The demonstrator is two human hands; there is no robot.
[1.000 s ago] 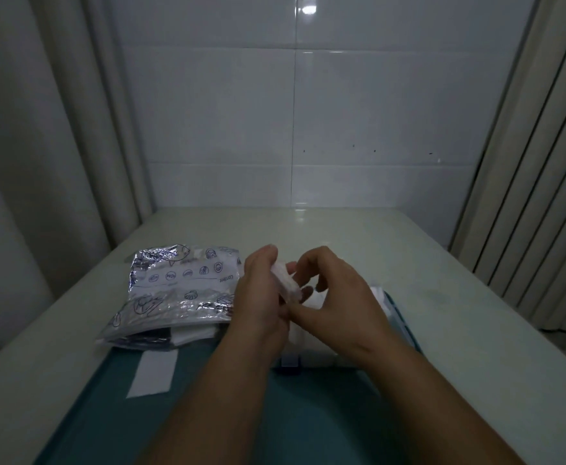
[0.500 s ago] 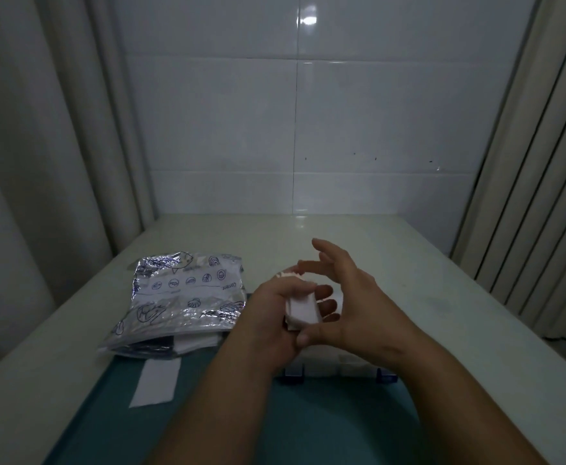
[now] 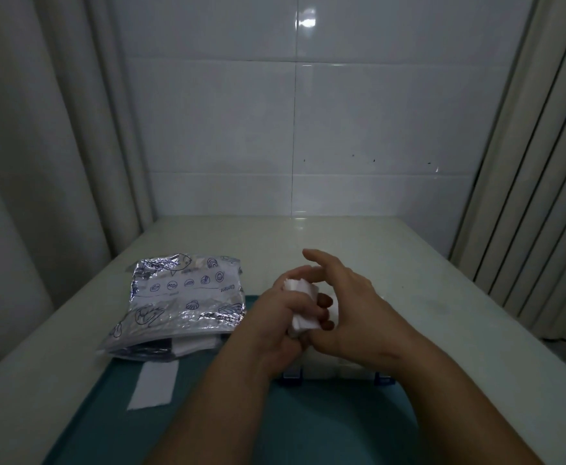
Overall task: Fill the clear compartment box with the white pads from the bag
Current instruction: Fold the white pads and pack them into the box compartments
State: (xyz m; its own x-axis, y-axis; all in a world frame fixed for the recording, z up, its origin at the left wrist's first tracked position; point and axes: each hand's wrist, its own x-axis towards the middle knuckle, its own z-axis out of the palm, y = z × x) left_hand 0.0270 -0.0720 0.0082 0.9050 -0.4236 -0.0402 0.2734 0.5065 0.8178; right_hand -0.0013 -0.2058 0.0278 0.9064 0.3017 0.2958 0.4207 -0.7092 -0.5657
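A stack of white pads stands upright at centre; the crinkled foil bag lies left; the clear compartment box sits below, mostly hidden.

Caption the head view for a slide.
Left hand grips a stack of white pads over the clear box; foil bag lies left.
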